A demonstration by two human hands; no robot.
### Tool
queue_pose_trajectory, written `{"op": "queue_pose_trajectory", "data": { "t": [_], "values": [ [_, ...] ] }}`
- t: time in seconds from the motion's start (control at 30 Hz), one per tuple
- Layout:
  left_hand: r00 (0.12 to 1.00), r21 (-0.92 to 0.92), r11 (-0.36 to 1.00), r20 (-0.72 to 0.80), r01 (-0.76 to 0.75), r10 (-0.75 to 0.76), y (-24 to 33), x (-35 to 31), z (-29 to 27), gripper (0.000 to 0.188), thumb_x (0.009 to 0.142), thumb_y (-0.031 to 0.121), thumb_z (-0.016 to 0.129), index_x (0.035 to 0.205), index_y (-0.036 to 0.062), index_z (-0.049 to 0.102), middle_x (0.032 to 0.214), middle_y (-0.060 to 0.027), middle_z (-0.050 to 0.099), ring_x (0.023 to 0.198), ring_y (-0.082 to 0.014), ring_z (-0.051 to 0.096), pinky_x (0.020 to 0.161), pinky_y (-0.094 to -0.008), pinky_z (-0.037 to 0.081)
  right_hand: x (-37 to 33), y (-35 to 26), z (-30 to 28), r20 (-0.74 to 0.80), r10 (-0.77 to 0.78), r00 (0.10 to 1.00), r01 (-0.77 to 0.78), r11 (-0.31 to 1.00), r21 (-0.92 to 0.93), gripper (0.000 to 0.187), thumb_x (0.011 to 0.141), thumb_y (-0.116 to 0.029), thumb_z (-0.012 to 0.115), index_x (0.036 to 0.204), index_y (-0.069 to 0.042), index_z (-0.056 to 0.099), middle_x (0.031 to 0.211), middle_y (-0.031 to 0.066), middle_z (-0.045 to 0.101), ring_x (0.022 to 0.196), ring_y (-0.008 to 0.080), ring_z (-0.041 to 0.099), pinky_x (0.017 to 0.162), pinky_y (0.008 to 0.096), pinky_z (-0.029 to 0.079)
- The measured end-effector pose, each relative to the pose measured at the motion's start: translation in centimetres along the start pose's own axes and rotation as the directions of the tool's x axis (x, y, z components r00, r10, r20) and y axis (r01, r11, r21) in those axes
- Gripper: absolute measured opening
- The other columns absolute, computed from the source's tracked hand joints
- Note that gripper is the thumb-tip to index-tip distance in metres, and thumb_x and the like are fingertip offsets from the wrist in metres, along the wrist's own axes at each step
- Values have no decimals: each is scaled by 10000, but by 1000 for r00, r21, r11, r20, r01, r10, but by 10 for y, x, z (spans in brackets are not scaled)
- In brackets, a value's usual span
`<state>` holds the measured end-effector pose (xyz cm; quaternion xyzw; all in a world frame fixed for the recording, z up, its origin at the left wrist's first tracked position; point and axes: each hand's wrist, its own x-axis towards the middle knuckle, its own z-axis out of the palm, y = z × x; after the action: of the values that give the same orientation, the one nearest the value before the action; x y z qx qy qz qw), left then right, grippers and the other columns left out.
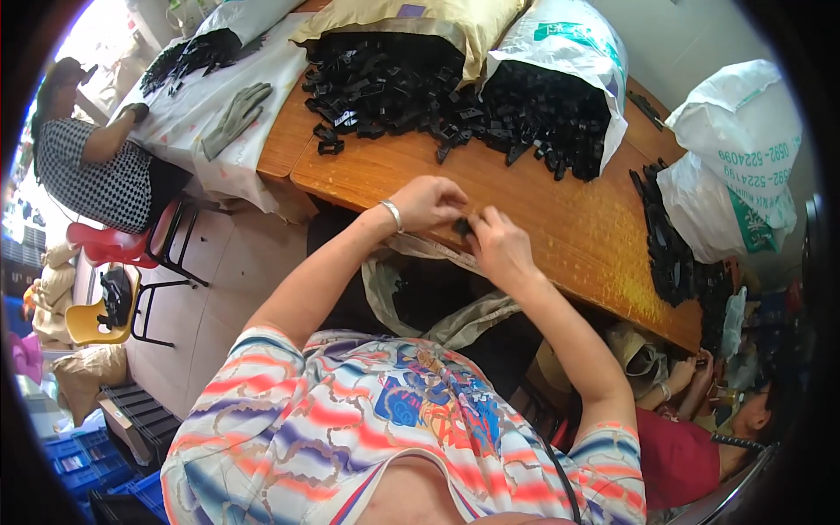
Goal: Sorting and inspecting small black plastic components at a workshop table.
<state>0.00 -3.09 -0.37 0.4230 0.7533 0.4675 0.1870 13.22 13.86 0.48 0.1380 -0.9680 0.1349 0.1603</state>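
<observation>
Both hands meet at the near edge of the wooden table, fingers curled and drawn together. A small black plastic part shows between them, at the fingertips of my right hand. My left hand, with a silver bracelet at its wrist, is closed just beside it; whatever lies in its fingers is too small to make out. Below the hands, an open cloth sack with a pale rim rests at my lap. Beyond them, a heap of black plastic parts spills from a tan sack.
A white sack spills more black parts at the back. To the right stand another white sack and long dark pieces. One person sits at the left table by a grey glove; another works at lower right.
</observation>
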Motion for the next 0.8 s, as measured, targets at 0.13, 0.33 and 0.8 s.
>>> {"op": "queue_pose_trajectory", "data": {
  "t": [0.13,0.33,0.8],
  "values": [
    [871,132,984,-490,121,-41,-17,12,-19,256,824,213,715,994,26,673,933,-139,690,863,-276,673,784,-373,531,-6,-31,-21,115,88,989,-111,970,217,201,830,-206,706,954,-50,681,901,145,620,847,343,644,703,428,532],
    [831,411,837,-548,362,-91,-18,44,-20,322,798,297,744,983,49,652,1001,-134,650,956,-310,633,839,-401,516,37,59,-2,-134,208,969,-188,971,148,116,858,-147,663,933,-69,704,921,132,647,858,349,647,732,435,524],
    [956,371,921,-294,116,-1,4,36,15,194,878,212,639,970,66,726,933,-135,647,899,-337,629,811,-404,511,84,118,10,-155,227,961,-189,956,226,232,824,-85,673,1055,-92,694,930,106,635,863,326,646,744,406,521]
  ]
}}
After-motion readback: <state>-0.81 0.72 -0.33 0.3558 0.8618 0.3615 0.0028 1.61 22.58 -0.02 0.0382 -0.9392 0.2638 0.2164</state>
